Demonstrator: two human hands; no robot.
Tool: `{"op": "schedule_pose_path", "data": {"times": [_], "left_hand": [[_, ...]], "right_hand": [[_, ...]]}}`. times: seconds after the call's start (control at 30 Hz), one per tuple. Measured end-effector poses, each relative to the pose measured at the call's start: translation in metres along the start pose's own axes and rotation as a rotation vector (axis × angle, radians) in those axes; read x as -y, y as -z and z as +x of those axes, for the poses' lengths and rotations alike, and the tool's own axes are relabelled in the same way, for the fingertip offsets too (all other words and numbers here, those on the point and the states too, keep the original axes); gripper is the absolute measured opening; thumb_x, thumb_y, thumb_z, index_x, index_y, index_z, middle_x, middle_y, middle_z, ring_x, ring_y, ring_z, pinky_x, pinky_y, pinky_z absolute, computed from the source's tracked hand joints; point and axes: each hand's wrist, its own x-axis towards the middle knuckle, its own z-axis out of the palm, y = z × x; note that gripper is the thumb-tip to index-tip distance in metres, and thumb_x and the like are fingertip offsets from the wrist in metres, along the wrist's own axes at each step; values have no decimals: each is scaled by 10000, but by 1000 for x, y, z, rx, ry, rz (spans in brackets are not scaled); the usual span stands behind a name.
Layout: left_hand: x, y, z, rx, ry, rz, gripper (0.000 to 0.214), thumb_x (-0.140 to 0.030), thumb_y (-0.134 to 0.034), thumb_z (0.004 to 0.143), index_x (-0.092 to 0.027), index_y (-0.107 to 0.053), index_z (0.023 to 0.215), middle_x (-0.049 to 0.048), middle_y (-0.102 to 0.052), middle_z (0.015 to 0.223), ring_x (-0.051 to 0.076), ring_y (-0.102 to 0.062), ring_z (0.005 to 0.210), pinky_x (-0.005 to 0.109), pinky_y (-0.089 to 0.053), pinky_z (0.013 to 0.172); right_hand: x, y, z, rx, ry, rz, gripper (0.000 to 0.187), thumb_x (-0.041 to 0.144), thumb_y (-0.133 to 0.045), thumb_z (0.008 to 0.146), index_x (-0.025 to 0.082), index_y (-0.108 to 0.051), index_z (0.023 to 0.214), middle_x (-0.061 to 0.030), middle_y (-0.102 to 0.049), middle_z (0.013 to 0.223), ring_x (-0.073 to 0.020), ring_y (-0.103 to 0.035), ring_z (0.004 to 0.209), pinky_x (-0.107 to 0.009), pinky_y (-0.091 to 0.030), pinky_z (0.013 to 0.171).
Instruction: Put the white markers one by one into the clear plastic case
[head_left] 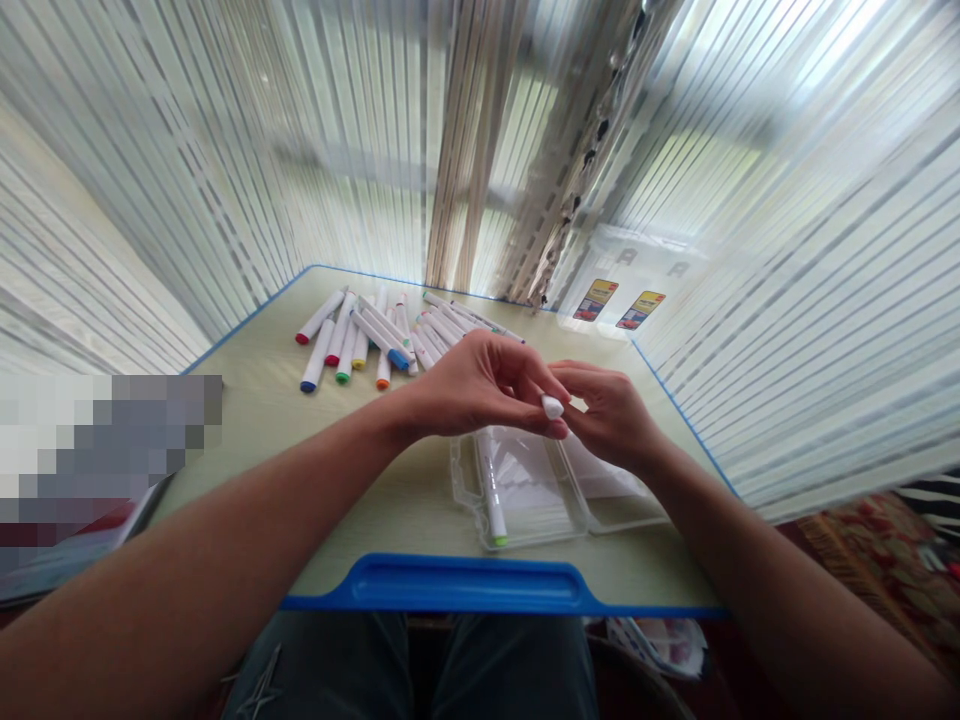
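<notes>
Nearest us, the table [401,500] ends in a blue ledge [469,585]. Beyond it, right of the middle, an open clear case [534,505] lies flat, with a green-ended pen [493,500] along the left side of its left half. Over the case's far part, we have the held pen [553,407] between our hands, white end towards us. Our left hand [491,385] is clamped on it, thumb against fingers; our right hand [607,408] meets it from the right, fingers bent, though we cannot tell whether they grip. We judge the step in hand to be turning or settling this one pen; the next move calls for a sure pinch and a clear hold on its direction. Farther left lie the loose pens [335,340]; far right stands a labelled case [646,268], by the curtain [360,150].
</notes>
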Motion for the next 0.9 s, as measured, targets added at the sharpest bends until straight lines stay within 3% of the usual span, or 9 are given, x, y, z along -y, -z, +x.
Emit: {"op": "schedule_pose_path", "data": {"times": [0.2, 0.33, 0.5, 0.67, 0.77, 0.9], "left_hand": [[-5, -1, 1, -65, -26, 35, 275, -247, -899, 686, -121, -762, 888, 31, -712, 716, 103, -640, 652, 215, -498, 594], [-7, 2, 4, -272, -108, 106, 213, -302, -799, 806, -120, -756, 910, 2, -660, 674, 71, -567, 564, 197, -442, 520], [-4, 11, 7, -491, -144, 160, 197, -306, -756, 836, -113, -736, 871, -6, -618, 659, 63, -519, 510, 205, -430, 483], [1, 18, 6, -468, -109, 231, 230, -292, -768, 826, -93, -746, 939, 26, -668, 711, 71, -541, 533, 212, -454, 503], [6, 21, 5, -401, -85, 434, 249, -287, -762, 833, -86, -767, 980, 58, -708, 751, 86, -562, 567, 215, -449, 514], [12, 22, 4, -281, -128, 763, 173, -262, -737, 862, -128, -787, 957, 45, -722, 792, 91, -580, 611, 209, -460, 556]], "right_hand": [[-2, 0, -1, -21, -51, -15, 179, 273, -691, 913, 197, -804, 1028, -63, -773, 943, -172, -696, 806, -260, -563, 674], [-4, -2, -1, -81, -140, 36, 183, 308, -716, 898, 186, -806, 1001, -44, -750, 853, -159, -666, 748, -281, -566, 686], [-4, 0, 1, -220, -285, 220, 211, 339, -800, 820, 191, -823, 967, -14, -710, 721, -108, -571, 580, -242, -497, 524], [-7, 5, 6, -378, -335, 504, 171, 283, -848, 776, 204, -827, 927, 9, -664, 643, -82, -552, 540, -216, -458, 501], [-8, 6, 7, -446, -317, 642, 149, 235, -865, 752, 215, -824, 894, 25, -648, 608, -74, -556, 520, -208, -450, 495], [-2, 4, 5, -443, -266, 651, 177, 212, -881, 727, 233, -831, 895, 14, -701, 675, -72, -572, 527, -210, -460, 487]]}}
